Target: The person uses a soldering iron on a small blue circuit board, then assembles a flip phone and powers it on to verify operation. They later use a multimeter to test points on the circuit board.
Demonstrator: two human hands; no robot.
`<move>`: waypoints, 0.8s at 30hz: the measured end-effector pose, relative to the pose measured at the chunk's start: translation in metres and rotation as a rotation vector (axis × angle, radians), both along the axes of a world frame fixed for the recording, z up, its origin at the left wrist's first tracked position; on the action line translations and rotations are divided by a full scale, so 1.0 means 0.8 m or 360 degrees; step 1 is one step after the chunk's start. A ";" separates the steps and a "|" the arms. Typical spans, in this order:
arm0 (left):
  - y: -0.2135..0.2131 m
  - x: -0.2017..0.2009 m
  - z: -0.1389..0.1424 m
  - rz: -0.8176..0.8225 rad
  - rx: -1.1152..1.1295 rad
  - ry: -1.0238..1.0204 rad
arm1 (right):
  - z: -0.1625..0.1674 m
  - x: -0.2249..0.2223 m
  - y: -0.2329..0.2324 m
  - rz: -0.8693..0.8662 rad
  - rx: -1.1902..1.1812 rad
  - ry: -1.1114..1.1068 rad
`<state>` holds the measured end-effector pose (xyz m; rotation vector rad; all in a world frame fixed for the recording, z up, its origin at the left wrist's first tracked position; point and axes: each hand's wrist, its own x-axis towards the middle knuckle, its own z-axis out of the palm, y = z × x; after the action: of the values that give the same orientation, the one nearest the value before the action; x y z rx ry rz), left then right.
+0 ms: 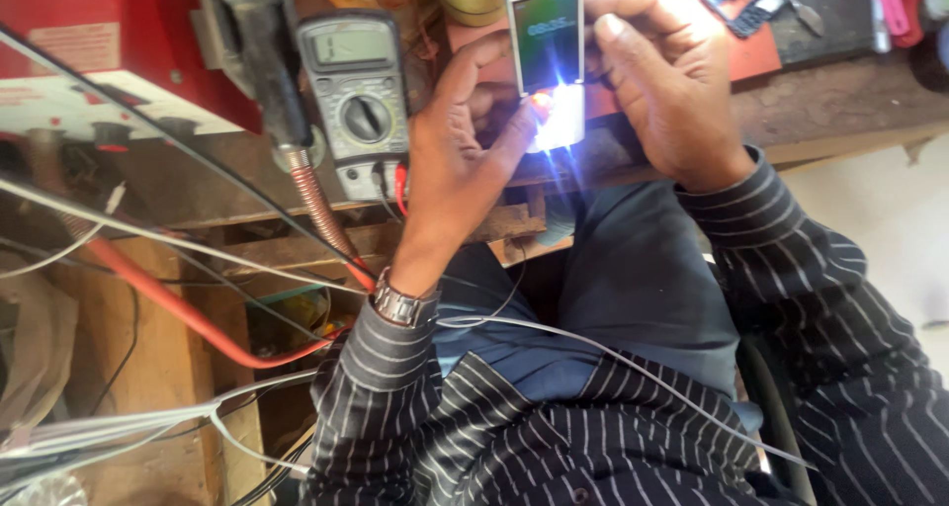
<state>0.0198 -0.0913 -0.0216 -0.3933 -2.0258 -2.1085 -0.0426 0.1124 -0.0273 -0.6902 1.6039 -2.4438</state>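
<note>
Head view | left hand (pixel 465 140) and right hand (pixel 667 91) each pinched the lit phone board (pixel 547 61) | long axis upright between grips | multimeter (pixel 354 96) left, on table (pixel 830 96).

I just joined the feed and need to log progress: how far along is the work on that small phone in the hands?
Already done: the phone is powered, its screen lit and a bright light glaring at its lower end. In hand: the left hand and right hand both grip it above the bench, left thumb by the light. Left: the multimeter sits unused alongside, and loose phone parts lie on the red mat, so reassembly looks unfinished.
</note>
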 end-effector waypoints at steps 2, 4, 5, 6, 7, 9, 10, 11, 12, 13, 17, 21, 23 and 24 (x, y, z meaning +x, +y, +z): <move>0.001 0.001 0.002 -0.0015 0.0011 -0.0002 | 0.004 0.003 -0.002 -0.0023 -0.0005 -0.0027; 0.000 0.002 0.005 -0.0036 0.0059 -0.0035 | 0.011 0.010 -0.003 -0.0064 0.0085 0.0016; 0.000 0.003 0.006 -0.0042 0.0080 -0.0050 | 0.016 0.014 -0.003 -0.0106 0.0133 0.0015; 0.000 0.004 0.007 -0.0027 0.0049 -0.0035 | 0.022 0.019 -0.003 -0.0147 0.0181 0.0014; 0.000 0.005 0.008 -0.0005 0.0015 -0.0020 | 0.027 0.027 -0.003 -0.0207 0.0232 -0.0012; -0.004 0.006 0.009 0.0019 -0.0023 -0.0023 | 0.037 0.041 -0.002 -0.0355 0.0474 0.0108; -0.004 0.006 0.008 0.0018 -0.0020 -0.0042 | 0.043 0.049 0.003 -0.0445 0.0671 0.0253; -0.004 0.005 0.008 0.0014 -0.0012 -0.0059 | 0.048 0.054 0.005 -0.0537 0.0871 0.0402; -0.006 0.004 0.007 0.0012 -0.0017 -0.0041 | 0.050 0.057 0.007 -0.0555 0.0956 0.0513; -0.007 0.004 0.006 0.0011 -0.0022 -0.0023 | 0.052 0.060 0.010 -0.0570 0.1038 0.0625; -0.012 0.004 0.003 0.0015 -0.0035 0.0068 | 0.049 0.066 0.012 -0.0548 0.1090 0.0649; -0.015 0.006 0.001 0.0069 -0.0118 -0.0006 | 0.039 0.076 0.002 -0.0486 0.0992 0.0504; -0.015 0.005 0.000 0.0042 -0.0075 -0.0001 | 0.035 0.083 -0.004 -0.0458 0.1021 0.0481; -0.014 0.005 0.000 0.0041 -0.0070 0.0008 | 0.033 0.084 -0.008 -0.0475 0.1054 0.0487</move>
<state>0.0237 -0.1028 -0.0215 -0.3768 -2.0661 -2.0491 0.0243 0.1060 -0.0005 -0.7611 2.6052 -1.8081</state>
